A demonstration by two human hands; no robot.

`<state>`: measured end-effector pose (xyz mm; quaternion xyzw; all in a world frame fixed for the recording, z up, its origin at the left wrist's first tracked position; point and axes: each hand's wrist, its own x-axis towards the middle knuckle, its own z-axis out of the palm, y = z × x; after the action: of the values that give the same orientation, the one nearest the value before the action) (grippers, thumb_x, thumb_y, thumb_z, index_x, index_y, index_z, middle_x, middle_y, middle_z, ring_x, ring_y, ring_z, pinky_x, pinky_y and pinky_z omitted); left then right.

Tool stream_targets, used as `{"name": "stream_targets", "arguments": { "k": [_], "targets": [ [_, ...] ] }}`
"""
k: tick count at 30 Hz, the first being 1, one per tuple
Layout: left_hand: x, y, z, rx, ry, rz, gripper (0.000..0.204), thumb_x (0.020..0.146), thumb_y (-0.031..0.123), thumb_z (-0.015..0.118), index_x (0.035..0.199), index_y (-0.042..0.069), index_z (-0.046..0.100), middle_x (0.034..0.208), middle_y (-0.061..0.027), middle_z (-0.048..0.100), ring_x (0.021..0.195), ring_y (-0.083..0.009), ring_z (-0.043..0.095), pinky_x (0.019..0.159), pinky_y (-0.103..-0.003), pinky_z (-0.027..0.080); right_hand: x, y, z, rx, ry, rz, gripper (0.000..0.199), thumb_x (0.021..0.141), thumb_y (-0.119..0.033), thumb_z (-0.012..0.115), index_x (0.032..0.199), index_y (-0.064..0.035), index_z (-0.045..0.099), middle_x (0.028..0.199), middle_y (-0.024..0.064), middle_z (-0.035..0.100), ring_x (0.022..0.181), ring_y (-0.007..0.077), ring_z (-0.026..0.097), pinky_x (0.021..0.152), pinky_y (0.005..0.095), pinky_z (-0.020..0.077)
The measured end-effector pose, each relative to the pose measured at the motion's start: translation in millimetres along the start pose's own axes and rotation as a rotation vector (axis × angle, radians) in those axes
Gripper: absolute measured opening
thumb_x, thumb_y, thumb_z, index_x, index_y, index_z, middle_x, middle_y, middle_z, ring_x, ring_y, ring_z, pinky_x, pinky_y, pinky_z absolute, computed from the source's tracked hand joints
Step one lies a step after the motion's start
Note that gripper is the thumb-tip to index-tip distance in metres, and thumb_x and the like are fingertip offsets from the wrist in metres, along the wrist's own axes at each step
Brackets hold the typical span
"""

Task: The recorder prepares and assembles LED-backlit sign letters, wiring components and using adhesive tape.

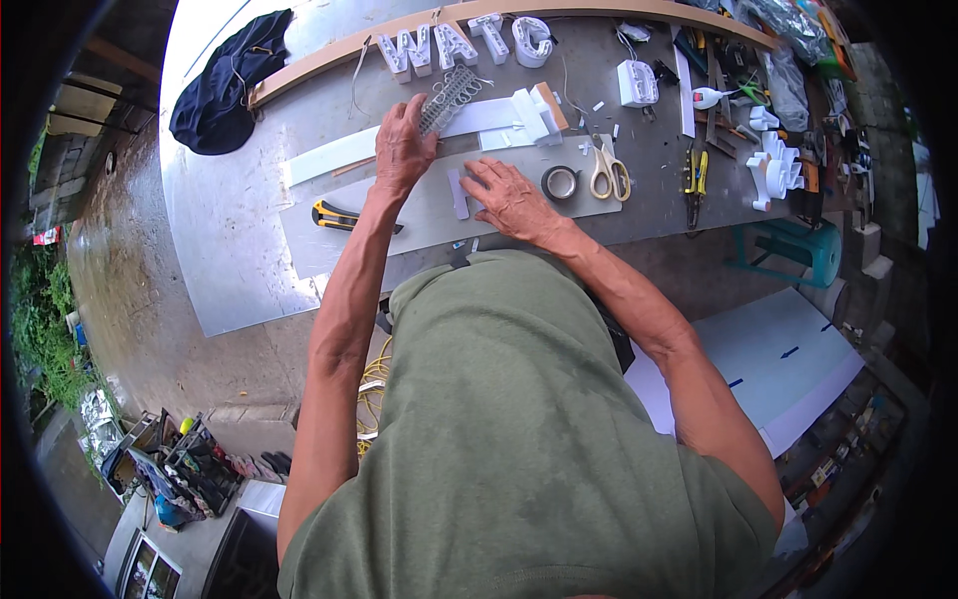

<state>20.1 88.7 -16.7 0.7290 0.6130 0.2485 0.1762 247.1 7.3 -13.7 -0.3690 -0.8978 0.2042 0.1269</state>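
My left hand [403,150] is closed on the lower left edge of a grey, see-through perforated strip [452,98], its thumb and fingers around that edge. The strip slants over a long white strip [349,158]. My right hand [517,203] is open, palm down, fingers a little apart, just right of a small purple bar [458,194]. I cannot tell whether its fingertips touch the bar. A roll of dark tape [560,183] and scissors [610,175] lie to its right. A yellow and black utility knife [339,216] lies left of my left forearm.
White block letters [464,45] stand along a wooden strip [339,62] at the back. A dark cloth cap [225,85] lies far left. Pliers [696,175], other tools and white cut pieces [773,170] crowd the right. A teal stool [798,252] stands below the table's right end.
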Motion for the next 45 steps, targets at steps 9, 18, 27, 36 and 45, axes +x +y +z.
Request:
{"name": "stream_targets", "arguments": {
  "k": [9, 18, 27, 36, 45],
  "targets": [
    [-33, -21, -2, -0.502, 0.049, -0.326, 0.039, 0.090, 0.004, 0.073, 0.129, 0.000, 0.070, 0.107, -0.0111, 0.077, 0.093, -0.0141, 0.071, 0.085, -0.029, 0.057, 3, 4, -4, 0.111, 0.026, 0.071, 0.049, 0.073, -0.007, 0.075, 0.119, -0.0034, 0.059, 0.111, 0.0167, 0.055, 0.118, 0.0361, 0.054, 0.102, 0.0473, 0.0486],
    [-66, -26, -31, -0.734, 0.088, -0.437, 0.031, 0.099, 0.003, 0.067, 0.130, 0.002, 0.071, 0.108, -0.0047, 0.074, 0.089, -0.0097, 0.067, 0.081, -0.026, 0.056, 8, 21, -22, 0.568, 0.053, 0.276, 0.034, 0.079, -0.005, 0.078, 0.112, -0.0022, 0.072, 0.100, 0.0136, 0.062, 0.092, 0.0305, 0.066, 0.084, 0.0397, 0.0561],
    [-104, -16, -35, -0.738, -0.154, -0.388, 0.029, 0.099, 0.002, 0.067, 0.127, 0.005, 0.074, 0.105, -0.0010, 0.074, 0.088, -0.0084, 0.065, 0.079, -0.025, 0.053, 26, 106, -90, 0.508, 0.459, 0.589, 0.033, 0.085, 0.000, 0.078, 0.118, -0.0053, 0.076, 0.103, 0.0063, 0.073, 0.088, 0.0165, 0.071, 0.080, 0.0289, 0.0598],
    [-116, 1, -24, -0.352, -0.118, -0.176, 0.046, 0.088, 0.006, 0.077, 0.133, 0.011, 0.070, 0.124, -0.0124, 0.071, 0.102, -0.0242, 0.071, 0.084, -0.034, 0.058, 1, 120, -107, 0.190, 0.625, 0.480, 0.030, 0.092, 0.000, 0.068, 0.122, -0.0055, 0.074, 0.106, 0.0075, 0.074, 0.089, 0.0184, 0.074, 0.078, 0.0309, 0.0603],
    [-128, 17, -42, -0.446, -0.301, -0.132, 0.094, 0.065, -0.002, 0.089, 0.150, 0.018, 0.055, 0.159, -0.0121, 0.043, 0.140, -0.0345, 0.049, 0.115, -0.043, 0.050, -96, 125, -108, 0.455, 0.739, 0.948, 0.023, 0.097, -0.010, 0.068, 0.117, -0.0015, 0.075, 0.099, 0.0049, 0.074, 0.081, 0.0121, 0.070, 0.071, 0.0279, 0.0569]
  ]
}}
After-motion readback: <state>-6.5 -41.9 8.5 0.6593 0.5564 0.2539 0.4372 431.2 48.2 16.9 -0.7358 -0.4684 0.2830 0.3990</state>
